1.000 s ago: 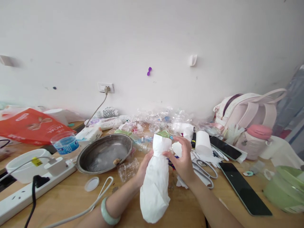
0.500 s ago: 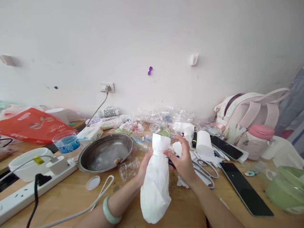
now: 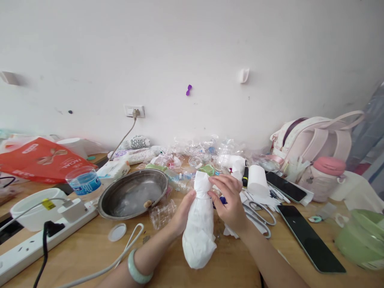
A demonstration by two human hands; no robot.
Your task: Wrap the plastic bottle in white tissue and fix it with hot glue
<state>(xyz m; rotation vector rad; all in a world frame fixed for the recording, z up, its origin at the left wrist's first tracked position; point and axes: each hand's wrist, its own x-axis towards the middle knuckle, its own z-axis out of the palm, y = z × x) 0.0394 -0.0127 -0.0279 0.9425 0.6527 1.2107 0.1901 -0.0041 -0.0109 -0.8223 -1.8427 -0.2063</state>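
A bottle-shaped object wrapped in white paper (image 3: 199, 224) stands tilted in front of me, cinched at its neck. My left hand (image 3: 182, 212) grips the wrapped object from the left, thumb near the neck. On the right side, my right hand (image 3: 228, 202) pinches the paper at the neck with curled fingers. A pale green bangle (image 3: 135, 269) is on my left wrist. The object under the paper is hidden.
A metal bowl (image 3: 133, 194) lies left of my hands, scissors (image 3: 259, 214) and two phones (image 3: 309, 236) to the right. A power strip (image 3: 45, 234), white cable, blue-labelled cup (image 3: 84, 183), pink backpack (image 3: 315, 140), green bowl (image 3: 361, 240) and plastic scraps crowd the wooden table (image 3: 90, 248).
The wrapped object has tipped more upright and its bottom has lifted a little. My right fingers have shifted onto the paper at the neck; my left hand stays on the side.
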